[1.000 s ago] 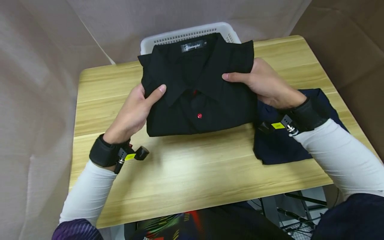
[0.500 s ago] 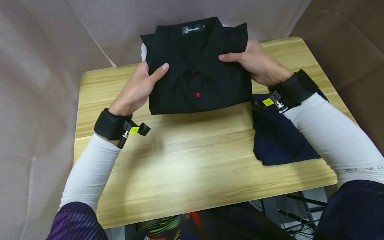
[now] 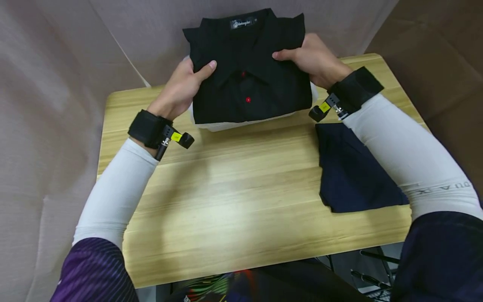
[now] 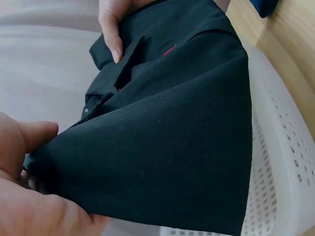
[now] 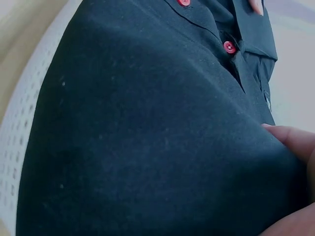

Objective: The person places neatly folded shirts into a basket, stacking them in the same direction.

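Note:
A folded black shirt [image 3: 250, 90] with red buttons and a collar label is held up between both hands, collar toward the back. My left hand [image 3: 183, 86] grips its left side, thumb on top and fingers beneath. On the opposite side my right hand [image 3: 318, 61] pinches the cloth the same way. Directly under the shirt is a white perforated plastic basket [image 4: 283, 162], mostly covered by it in the head view. Its holed wall [image 5: 17, 142] also shows along the left of the right wrist view.
Dark navy folded cloth [image 3: 351, 172] lies on the right of the wooden table [image 3: 226, 201], below my right forearm. A grey fabric wall [image 3: 158, 37] stands right behind the basket, and a brown one [image 3: 441, 71] is on the right.
Both hands have carried the black shirt away from me toward the back of the table, over the white basket. More of the navy cloth shows.

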The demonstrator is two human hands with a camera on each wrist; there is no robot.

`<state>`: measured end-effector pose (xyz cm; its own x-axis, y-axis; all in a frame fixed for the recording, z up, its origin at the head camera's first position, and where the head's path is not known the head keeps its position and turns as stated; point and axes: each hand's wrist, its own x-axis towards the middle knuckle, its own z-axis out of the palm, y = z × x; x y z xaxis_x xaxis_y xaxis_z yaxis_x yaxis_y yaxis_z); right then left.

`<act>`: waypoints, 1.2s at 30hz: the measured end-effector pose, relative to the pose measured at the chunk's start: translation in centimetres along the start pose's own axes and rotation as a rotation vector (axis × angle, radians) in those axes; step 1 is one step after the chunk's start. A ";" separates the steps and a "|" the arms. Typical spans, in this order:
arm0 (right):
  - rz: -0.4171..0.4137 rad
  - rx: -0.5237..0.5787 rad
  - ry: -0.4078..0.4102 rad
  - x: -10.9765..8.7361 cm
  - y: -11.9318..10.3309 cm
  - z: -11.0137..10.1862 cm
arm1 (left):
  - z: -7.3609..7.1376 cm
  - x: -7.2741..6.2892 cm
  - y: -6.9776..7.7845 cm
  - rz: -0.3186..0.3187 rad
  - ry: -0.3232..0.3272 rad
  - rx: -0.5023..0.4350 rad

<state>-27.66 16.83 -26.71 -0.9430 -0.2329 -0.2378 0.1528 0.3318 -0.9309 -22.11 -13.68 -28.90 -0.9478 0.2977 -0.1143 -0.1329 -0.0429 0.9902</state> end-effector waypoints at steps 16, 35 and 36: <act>0.117 -0.276 0.107 5.0 1.3 -0.1 | -0.9 4.8 -2.3 -0.234 0.091 -0.015; -0.048 -0.624 0.201 6.5 3.3 0.3 | -1.1 5.3 -3.0 -0.296 0.282 0.253; -0.090 -0.660 0.219 6.2 3.2 0.3 | -1.1 5.3 -2.8 -0.294 0.294 0.279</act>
<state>-32.96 16.17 -31.28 -0.9920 -0.1187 -0.0419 -0.0744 0.8216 -0.5652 -27.07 -13.06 -32.34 -0.9289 -0.0247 -0.3694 -0.3619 0.2713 0.8919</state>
